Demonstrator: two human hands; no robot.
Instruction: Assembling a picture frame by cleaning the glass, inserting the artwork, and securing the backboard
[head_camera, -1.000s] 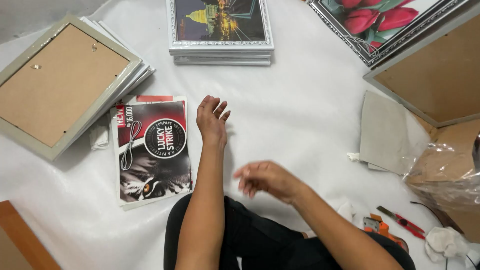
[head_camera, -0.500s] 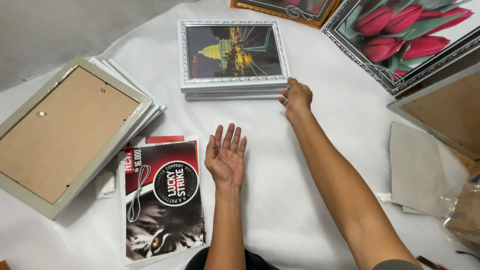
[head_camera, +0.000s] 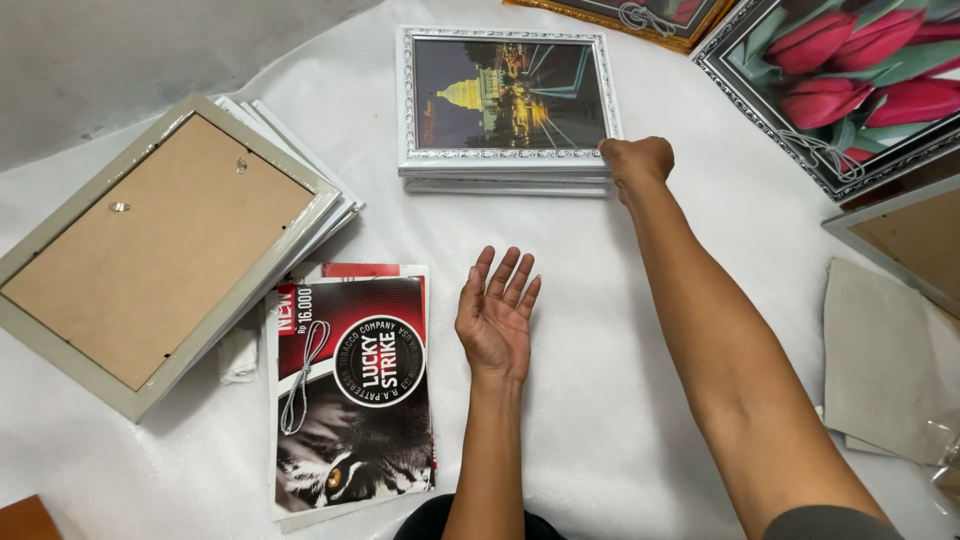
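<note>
Closer now, white sheet (head_camera: 600, 330) under framed pictures (head_camera: 505, 100).

A white sheet (head_camera: 620, 420), slightly wrinkled and faintly textured, covers nearly the whole working surface. At about ten to eleven o'clock its curved edge gives way to bare grey floor (head_camera: 150, 60), matte and speckled. At seven o'clock a small corner of brown wood (head_camera: 25, 518) pokes in. The light is even and soft, from overhead, with only faint shadows on the sheet.
</note>
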